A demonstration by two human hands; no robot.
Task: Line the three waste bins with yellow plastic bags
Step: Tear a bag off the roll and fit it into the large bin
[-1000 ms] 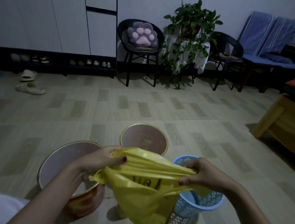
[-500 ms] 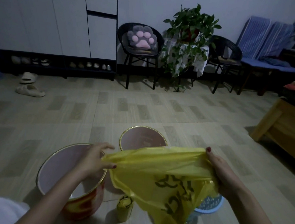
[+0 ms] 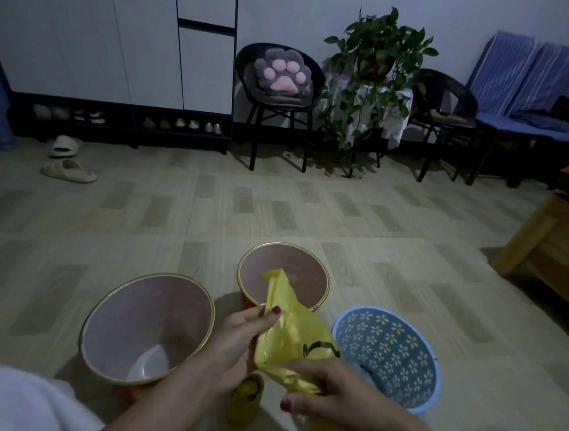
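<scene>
Three unlined bins stand on the floor in front of me: a large red bin with a gold rim (image 3: pixel 147 327) at the left, a smaller red gold-rimmed bin (image 3: pixel 283 274) behind, and a blue perforated flower-pattern bin (image 3: pixel 389 353) at the right. A yellow plastic bag (image 3: pixel 288 332) with black print is bunched narrow between my hands above the floor. My left hand (image 3: pixel 235 343) pinches its upper edge. My right hand (image 3: pixel 336 397) grips its lower bunched part. A roll of yellow bags (image 3: pixel 246 396) stands on the floor under my hands.
A wooden table (image 3: pixel 555 249) juts in at the right. Slippers (image 3: pixel 68 170) lie at the far left. Two black chairs (image 3: pixel 281 101), a potted plant (image 3: pixel 374 82) and a white cabinet (image 3: pixel 120 36) line the back wall, with bare floor between.
The bag was stretched wide between both hands. Now it is gathered into a narrow bunch, with my right hand lower and closer to my left, and the blue bin is uncovered.
</scene>
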